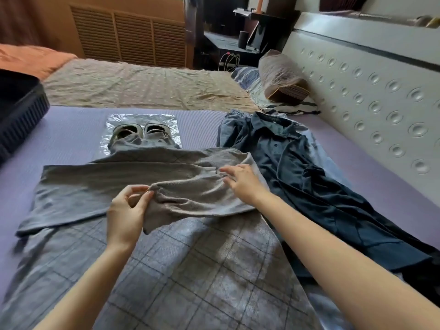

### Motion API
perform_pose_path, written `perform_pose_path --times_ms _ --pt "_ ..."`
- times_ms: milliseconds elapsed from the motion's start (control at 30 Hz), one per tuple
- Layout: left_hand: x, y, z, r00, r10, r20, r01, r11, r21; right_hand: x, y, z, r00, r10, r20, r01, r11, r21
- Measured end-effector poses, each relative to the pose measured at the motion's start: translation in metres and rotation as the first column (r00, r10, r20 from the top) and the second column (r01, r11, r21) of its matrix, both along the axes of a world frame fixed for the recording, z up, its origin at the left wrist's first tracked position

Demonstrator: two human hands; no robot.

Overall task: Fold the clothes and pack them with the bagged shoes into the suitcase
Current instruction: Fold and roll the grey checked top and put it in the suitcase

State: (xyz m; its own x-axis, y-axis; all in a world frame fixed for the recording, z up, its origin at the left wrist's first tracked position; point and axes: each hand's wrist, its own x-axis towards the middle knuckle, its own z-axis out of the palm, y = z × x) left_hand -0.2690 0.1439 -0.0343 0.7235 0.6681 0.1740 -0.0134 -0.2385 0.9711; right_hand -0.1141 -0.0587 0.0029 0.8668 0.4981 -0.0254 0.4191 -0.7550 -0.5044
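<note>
On the purple mat (71, 129), overlapping the shoes (152, 128) at its far end, the grey shirt (100, 182) lies spread and limp, light soft cloth likely best taken at its edges, where the left hand (128, 213) pinches a fold and the right hand (242, 182) presses flat-fingered.

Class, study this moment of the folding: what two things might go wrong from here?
1. The grey shirt lies with its far end over the shoes; pulling the fold may drag them or soil the cloth.
2. The left hand pinches only a small bunch of shirt lying on the plaid garment, so the fold may crease or ruck that garment.
</note>
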Motion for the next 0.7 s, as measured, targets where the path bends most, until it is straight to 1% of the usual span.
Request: perform_pose_path --times_ms 67,133,233,300,333,400,433,500,533,600,700 --pt "0.004 0.016 0.0 0.999 0.037 -0.007 -0.037 0.999 0.02 0.023 0.02 -0.004 1.0 0.01 -0.009 -0.011 0.993 -0.115" --pt "0.009 0.033 -0.002 0.999 0.036 -0.02 -0.036 0.999 0.039 0.039 0.036 -0.008 0.999 0.036 0.002 -0.034 0.976 -0.214" --pt "0.015 0.057 -0.004 0.998 0.048 -0.03 -0.045 0.996 0.072 0.054 0.05 -0.015 1.0 0.024 0.002 -0.023 0.95 -0.312" --pt "0.017 0.068 -0.005 0.998 0.061 -0.027 -0.058 0.994 0.097 0.063 0.054 -0.019 0.994 0.039 0.099 -0.002 0.938 -0.347" --pt "0.017 0.073 -0.005 0.997 0.071 -0.028 -0.068 0.992 0.111 0.066 0.055 -0.019 0.987 0.046 0.155 0.01 0.941 -0.339" --pt "0.018 0.086 -0.007 0.995 0.095 -0.036 -0.088 0.984 0.153 0.069 0.06 -0.014 0.966 0.012 0.258 0.052 0.969 -0.243" --pt "0.017 0.094 -0.008 0.994 0.105 -0.036 -0.098 0.981 0.166 0.069 0.065 -0.01 0.961 -0.011 0.277 0.063 0.981 -0.181" --pt "0.017 0.112 -0.011 0.989 0.141 -0.034 -0.133 0.975 0.177 0.066 0.081 -0.002 0.963 -0.028 0.269 0.053 0.995 -0.084" --pt "0.018 0.12 -0.012 0.986 0.164 -0.043 -0.153 0.97 0.188 0.064 0.091 0.0 0.966 -0.032 0.258 0.05 0.997 -0.063" --pt "0.019 0.134 -0.017 0.974 0.212 -0.081 -0.184 0.946 0.265 0.059 0.11 -0.004 0.963 -0.026 0.27 0.046 0.997 -0.067" --pt "0.021 0.145 -0.025 0.952 0.254 -0.171 -0.17 0.903 0.395 0.052 0.123 -0.022 0.96 -0.021 0.279 0.045 0.996 -0.082"
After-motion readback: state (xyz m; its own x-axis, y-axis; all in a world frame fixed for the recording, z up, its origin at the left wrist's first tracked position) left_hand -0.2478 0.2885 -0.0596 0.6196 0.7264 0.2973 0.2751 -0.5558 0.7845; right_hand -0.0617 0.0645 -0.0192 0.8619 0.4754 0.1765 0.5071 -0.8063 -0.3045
